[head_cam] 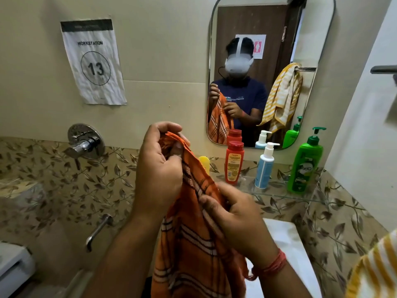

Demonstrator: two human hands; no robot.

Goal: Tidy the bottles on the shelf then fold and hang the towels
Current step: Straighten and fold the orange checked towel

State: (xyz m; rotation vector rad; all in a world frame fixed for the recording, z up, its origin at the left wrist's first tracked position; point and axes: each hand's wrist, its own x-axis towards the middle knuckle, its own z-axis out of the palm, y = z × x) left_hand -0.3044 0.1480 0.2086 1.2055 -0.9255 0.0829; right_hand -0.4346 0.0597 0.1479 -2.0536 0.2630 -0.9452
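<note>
Orange checked towel (193, 244) hangs in front of me, left hand (159, 166) pinching its top corner, right hand (236, 220) gripping the edge lower down, so I'm on the fold step w/ bottles (234, 164) upright on shelf (279, 195); next I'd bring corners together.

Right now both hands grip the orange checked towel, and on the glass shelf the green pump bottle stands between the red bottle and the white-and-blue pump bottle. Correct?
Not quite. The head view shows the left hand and right hand gripping the orange checked towel, but on the glass shelf the white-and-blue pump bottle stands in the middle, between the red bottle and the green pump bottle, which is rightmost.
</note>
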